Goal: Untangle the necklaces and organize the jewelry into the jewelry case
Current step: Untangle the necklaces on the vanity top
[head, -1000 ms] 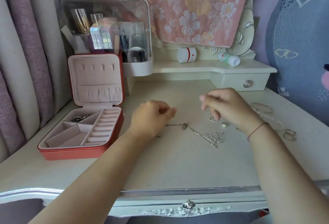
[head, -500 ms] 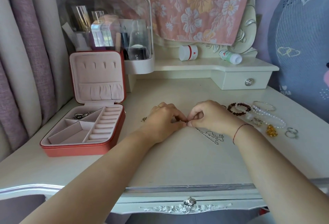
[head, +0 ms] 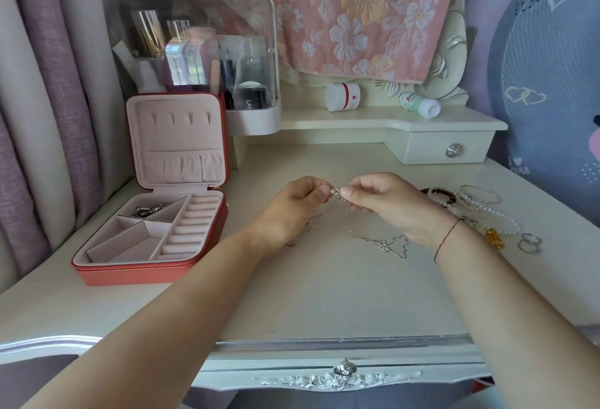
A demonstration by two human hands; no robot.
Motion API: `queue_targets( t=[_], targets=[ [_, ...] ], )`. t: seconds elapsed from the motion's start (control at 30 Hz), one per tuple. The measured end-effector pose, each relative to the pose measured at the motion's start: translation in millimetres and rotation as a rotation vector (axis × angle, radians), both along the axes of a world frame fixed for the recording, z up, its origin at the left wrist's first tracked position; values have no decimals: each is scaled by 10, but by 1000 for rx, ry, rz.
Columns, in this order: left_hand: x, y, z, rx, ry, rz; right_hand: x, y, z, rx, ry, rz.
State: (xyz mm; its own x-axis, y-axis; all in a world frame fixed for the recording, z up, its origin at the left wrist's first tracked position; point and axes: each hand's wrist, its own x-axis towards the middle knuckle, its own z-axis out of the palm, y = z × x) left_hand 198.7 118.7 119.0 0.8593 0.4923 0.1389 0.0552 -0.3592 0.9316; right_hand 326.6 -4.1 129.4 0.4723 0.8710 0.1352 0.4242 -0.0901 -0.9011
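Observation:
My left hand (head: 293, 205) and my right hand (head: 386, 202) meet above the middle of the dressing table, each pinching the thin silver necklace (head: 336, 192) near a small pendant. Its fine chain hangs down and trails onto the table, ending in a tangled heap (head: 388, 244) below my right wrist. The red jewelry case (head: 152, 273) stands open at the left, lid upright, with pink compartments. A few silver pieces (head: 149, 210) lie in its back left compartment.
Bead bracelets (head: 438, 195), clear bead strands (head: 493, 217), a thin bangle (head: 480, 192), a gold charm (head: 495, 239) and silver rings (head: 530, 243) lie at the right. A clear cosmetics box (head: 194, 51) stands behind the case. Jars (head: 342, 96) sit on the raised shelf.
My hands came together low on the table, then lifted a little, raising the pendant end of the chain off the surface. The camera has tilted slightly.

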Motion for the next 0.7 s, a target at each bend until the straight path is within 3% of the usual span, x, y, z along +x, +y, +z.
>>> queue_targets(
  t=[0.7],
  targets=[
    [-19, 35, -6, -65, -115, -78, -45, 24, 24, 157, 113, 7]
  ],
)
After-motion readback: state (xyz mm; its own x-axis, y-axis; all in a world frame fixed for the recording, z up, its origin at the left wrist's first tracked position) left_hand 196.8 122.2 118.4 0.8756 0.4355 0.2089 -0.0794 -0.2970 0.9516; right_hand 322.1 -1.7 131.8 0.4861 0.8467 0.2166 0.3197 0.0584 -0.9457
